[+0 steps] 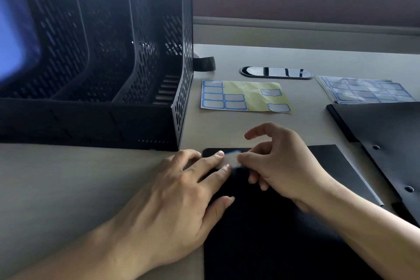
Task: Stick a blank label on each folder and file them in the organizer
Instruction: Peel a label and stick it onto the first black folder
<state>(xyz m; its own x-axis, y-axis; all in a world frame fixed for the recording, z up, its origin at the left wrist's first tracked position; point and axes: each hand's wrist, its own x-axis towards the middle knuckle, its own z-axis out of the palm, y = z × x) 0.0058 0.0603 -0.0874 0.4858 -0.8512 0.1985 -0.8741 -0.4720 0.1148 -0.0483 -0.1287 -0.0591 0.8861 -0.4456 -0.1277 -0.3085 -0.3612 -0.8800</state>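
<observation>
A black folder (pixel 272 229) lies flat on the desk in front of me. A blank white label with a blue border (pixel 231 158) sits near its top left corner. My left hand (pixel 181 186) rests flat on the folder's left edge, with two straight fingertips pressing the label's left end. My right hand (pixel 279 163) pinches the label's right end between thumb and forefinger, the other fingers curled. The black perforated organizer (pixel 113 88) stands at the left, its slots dark and seemingly empty.
A partly used label sheet (pixel 245 96) with yellow backing lies behind the folder. A stack of full label sheets (pixel 363 90) is at the back right. More black folders (pixel 381 134) lie at the right. A cable grommet (pixel 276 73) is set in the desk.
</observation>
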